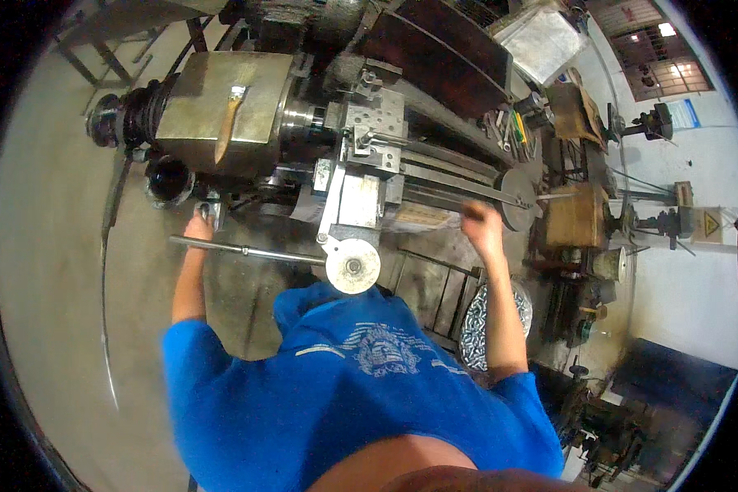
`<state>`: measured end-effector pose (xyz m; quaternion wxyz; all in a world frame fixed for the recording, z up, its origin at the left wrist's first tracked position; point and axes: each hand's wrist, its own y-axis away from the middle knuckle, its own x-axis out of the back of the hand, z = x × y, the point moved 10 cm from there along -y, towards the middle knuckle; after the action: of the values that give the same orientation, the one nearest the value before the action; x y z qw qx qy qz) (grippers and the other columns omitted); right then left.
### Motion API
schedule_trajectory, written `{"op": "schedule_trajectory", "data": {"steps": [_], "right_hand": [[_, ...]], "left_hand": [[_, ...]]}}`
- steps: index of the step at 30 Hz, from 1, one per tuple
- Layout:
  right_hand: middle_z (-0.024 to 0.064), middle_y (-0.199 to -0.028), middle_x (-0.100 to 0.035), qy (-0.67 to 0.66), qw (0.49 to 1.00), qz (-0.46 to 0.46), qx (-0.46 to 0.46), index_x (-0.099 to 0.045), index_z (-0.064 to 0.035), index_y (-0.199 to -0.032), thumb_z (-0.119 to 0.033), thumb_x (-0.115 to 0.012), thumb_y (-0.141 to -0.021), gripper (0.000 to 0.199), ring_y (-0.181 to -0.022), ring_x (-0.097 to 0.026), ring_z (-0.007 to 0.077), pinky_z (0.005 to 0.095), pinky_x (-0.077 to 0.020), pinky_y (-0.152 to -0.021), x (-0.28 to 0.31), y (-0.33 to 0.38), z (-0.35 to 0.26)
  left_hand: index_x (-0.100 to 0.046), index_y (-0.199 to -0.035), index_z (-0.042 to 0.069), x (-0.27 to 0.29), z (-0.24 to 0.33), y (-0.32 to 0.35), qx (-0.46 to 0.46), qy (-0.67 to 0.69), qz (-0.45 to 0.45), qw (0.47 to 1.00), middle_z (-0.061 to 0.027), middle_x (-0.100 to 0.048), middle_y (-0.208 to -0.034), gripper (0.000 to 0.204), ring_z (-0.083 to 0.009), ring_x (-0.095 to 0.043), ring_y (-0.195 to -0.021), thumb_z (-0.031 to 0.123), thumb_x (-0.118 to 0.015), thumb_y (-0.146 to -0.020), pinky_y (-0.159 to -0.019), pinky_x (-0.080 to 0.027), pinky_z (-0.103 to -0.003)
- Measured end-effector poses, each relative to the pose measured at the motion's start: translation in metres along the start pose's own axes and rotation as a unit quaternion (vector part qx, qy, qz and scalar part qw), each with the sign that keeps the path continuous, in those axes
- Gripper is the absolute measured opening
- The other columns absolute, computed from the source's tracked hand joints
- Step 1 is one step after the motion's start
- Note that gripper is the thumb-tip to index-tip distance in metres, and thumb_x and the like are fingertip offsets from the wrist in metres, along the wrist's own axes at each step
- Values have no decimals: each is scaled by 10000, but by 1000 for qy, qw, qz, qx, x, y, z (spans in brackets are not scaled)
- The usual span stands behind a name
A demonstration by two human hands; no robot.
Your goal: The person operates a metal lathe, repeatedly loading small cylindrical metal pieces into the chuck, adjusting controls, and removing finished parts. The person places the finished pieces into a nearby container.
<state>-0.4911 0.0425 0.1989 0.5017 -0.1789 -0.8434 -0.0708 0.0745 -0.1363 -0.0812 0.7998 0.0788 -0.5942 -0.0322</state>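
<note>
Left hand (198,225) is closed round a lever (208,211) on the lathe (230,111) front, right hand (481,230) gripping a handle (471,211) by the round wheel (518,199), long steel bar (246,250) crossing between them.

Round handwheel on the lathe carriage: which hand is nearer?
Right, narrowly. The right hand is up and to the right of the handwheel, closed on a handle by the tailstock wheel. The left hand is farther left, at the headstock controls.
</note>
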Motion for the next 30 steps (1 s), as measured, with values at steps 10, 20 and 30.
{"op": "schedule_trajectory", "data": {"steps": [10, 20, 30], "right_hand": [[124, -907, -600, -64, 915, -72, 392, -642, -75, -824, -209, -583, -531, 328, -884, -536, 308, 351, -425, -783, -78, -98, -257], [167, -674, -584, 23, 905, -239, 351, -637, -42, -687, -230, -560, -549, 246, -646, -589, 281, 317, -462, -628, -158, -118, -276], [200, -696, -575, 17, 902, -235, 361, -602, -8, -659, -246, -573, -503, 286, -688, -586, 316, 343, -472, -628, -166, -128, -273]], "left_hand": [[-551, -1027, 39, 200, -65, 78, 13, 285, 116, 951, -90, -595, -766, 227, -113, -552, -640, 101, -486, -818, -609, -453, -271], [-628, -777, 73, 215, -262, 274, 380, -9, 234, 895, -131, -600, -688, 578, -288, -575, -688, 519, -266, -834, -636, -421, -397], [-620, -722, 73, 216, -116, 332, 468, 0, 273, 840, -135, -605, -716, 536, -320, -576, -725, 471, -281, -836, -652, -428, -417]]}}
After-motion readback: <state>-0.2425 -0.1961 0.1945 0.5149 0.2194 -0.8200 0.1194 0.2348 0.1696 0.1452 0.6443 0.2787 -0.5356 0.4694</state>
